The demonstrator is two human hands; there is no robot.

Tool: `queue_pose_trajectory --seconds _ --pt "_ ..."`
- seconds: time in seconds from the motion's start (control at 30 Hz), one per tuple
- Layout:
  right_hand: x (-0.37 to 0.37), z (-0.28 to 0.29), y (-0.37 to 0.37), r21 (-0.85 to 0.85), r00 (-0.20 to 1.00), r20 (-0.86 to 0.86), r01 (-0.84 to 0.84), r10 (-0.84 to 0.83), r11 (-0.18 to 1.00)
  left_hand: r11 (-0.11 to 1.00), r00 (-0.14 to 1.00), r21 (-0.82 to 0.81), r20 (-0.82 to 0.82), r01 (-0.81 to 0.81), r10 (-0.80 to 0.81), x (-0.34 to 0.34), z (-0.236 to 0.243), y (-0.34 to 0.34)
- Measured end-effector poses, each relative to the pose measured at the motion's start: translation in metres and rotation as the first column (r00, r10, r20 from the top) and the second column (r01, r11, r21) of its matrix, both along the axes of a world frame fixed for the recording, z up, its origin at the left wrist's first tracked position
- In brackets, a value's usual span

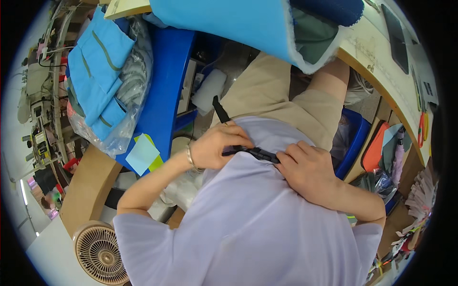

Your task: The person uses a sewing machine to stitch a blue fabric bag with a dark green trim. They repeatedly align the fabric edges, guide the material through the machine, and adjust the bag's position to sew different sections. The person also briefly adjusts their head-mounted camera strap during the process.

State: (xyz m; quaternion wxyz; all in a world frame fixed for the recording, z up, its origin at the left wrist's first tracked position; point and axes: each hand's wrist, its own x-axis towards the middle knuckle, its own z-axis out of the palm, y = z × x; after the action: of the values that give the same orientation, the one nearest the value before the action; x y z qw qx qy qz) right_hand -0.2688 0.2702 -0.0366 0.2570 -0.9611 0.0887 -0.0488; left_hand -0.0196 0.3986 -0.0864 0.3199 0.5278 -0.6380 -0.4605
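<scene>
At my waist, a black plastic buckle (pixel 261 154) lies against the front of my light lavender shirt (pixel 257 209). My left hand (pixel 220 144), with a bangle on its wrist, is closed on the buckle's left end and its black strap (pixel 220 110). The strap's loose end sticks up past the fingers towards my lap. On the other side my right hand (pixel 305 167) has its fingers curled down on the buckle's right end. Its fingertips are partly hidden. Beige shorts (pixel 262 90) cover my thighs beyond the hands.
Blue fabric (pixel 224 28) hangs over the edge of a curved pale table (pixel 372 52). At left, folded blue fabric pieces (pixel 98 66) lie on a plastic bag on a blue surface (pixel 169 76). A round fan (pixel 100 252) stands lower left. A blue bin (pixel 355 138) sits at right.
</scene>
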Motion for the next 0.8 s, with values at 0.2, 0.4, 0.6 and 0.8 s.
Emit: queue_pose_trajectory --seconds 0.2,0.4,0.6,0.8 --pt "-0.010 -0.008 0.008 0.012 0.989 0.138 0.059 -0.060 0.998 0.850 0.996 0.523 -0.082 0.061 -0.021 -0.012 0.021 -0.028" --pt "-0.015 -0.012 0.011 -0.050 0.973 0.225 0.069 -0.056 0.996 0.887 0.988 0.457 -0.153 0.063 0.009 -0.025 0.023 -0.026" --pt "-0.017 -0.018 0.009 -0.168 0.942 0.333 0.022 0.036 0.986 0.928 0.992 0.353 -0.069 0.122 -0.104 -0.025 0.025 -0.023" --pt "-0.018 -0.022 0.005 -0.196 0.930 0.347 -0.053 0.120 0.979 0.927 0.980 0.371 -0.200 0.058 0.019 -0.036 0.007 -0.009"
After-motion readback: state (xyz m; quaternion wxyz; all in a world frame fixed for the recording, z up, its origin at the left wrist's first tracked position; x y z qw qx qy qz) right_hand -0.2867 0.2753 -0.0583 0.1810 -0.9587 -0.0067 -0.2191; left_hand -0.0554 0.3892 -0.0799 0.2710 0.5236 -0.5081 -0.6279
